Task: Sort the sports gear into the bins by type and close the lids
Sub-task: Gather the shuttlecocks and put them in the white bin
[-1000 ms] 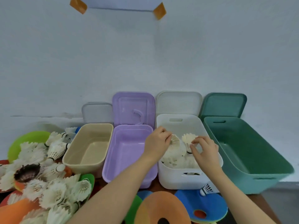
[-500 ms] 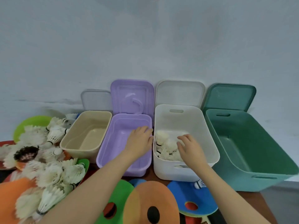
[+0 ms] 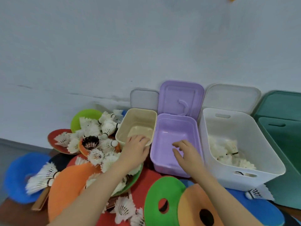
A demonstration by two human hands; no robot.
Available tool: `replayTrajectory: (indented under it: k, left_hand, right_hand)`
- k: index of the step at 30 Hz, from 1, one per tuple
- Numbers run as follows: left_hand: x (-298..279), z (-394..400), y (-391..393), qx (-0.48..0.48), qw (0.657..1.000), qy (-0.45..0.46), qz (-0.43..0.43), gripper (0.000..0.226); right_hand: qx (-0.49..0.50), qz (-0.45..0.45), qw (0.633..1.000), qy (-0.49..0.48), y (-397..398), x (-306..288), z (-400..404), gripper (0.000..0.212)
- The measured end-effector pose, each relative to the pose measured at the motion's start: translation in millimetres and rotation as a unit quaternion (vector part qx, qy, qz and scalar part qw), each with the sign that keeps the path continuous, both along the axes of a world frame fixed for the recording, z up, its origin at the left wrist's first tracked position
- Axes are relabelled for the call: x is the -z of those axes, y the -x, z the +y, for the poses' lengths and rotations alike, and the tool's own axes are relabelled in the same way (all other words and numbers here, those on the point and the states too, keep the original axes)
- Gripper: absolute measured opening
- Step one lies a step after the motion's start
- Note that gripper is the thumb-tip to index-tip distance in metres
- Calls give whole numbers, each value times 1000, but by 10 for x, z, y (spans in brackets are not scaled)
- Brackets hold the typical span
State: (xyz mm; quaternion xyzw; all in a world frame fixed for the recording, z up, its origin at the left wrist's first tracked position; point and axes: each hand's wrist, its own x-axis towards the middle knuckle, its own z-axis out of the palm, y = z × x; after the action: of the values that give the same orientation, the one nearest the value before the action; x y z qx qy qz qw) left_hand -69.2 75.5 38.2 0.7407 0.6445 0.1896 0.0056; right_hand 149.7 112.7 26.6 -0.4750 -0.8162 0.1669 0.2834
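Several white shuttlecocks (image 3: 228,154) lie in the white bin (image 3: 270,162). Left of it stand an empty purple bin (image 3: 169,128) and an empty beige bin (image 3: 138,116); a green bin (image 3: 283,131) is at the far right. My left hand (image 3: 135,152) hovers empty over the beige bin's front corner, fingers relaxed. Above the purple bin's front, my right hand (image 3: 187,154) is empty with loosely spread fingers. A heap of shuttlecocks (image 3: 97,136) lies on coloured disc cones (image 3: 73,185) at the left.
Four lids lean on the wall behind the bins: grey (image 3: 144,98), purple (image 3: 180,97), white (image 3: 231,98), green (image 3: 280,103). Green (image 3: 162,190) and orange (image 3: 192,204) cones lie in front. One shuttlecock (image 3: 254,194) lies below the white bin.
Both hands let go of shuttlecocks in the white bin and moved left, empty. The view swung left, showing more of the heap.
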Motion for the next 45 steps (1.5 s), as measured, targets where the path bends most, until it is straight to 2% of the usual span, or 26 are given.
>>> replayTrajectory:
  k: [3,6,11,13,17,21,25,32,38,41,45]
  left_hand:
    - [153,-202,473,-24,998,49,11,36]
    - [305,-339,867,-42,996,75,18,39]
    - [468,-479,1241,-51,987,142,49,47]
    - [500,-504,1320,-41,987,147,45,48]
    - [513,-467,1397,-13,991,123,48,45]
    - [534,-394,1363,9,994,96,45,40]
    - [597,-357,1296,18,997,77,18,29]
    - [519,-351,1276,33,992,-69,-102,4]
    - [110,-98,983,66,974,-153,-156,3]
    - [-82,133,680,78,968,-175,-164,20]
    - [-215,501,113,81,965,-192,-158,23]
  right_hand:
    - [-19,-17,1000,8,438,134,-130,30]
    - [-32,-47,998,9,823,257,-217,35]
    - [15,-174,984,36,1298,458,-296,36]
    - [53,-191,979,42,1421,504,-334,28]
    - [122,-123,985,15,1478,531,-444,9]
    - [168,-65,983,-32,1397,425,-527,15]
    - [189,-41,980,-40,1315,268,-564,17]
    - [174,-10,984,-38,1065,209,-623,16]
    - [146,47,986,-69,716,73,-468,14]
    - [133,86,982,-101,437,-58,-289,5]
    - [136,113,978,-114,-53,-233,28,3]
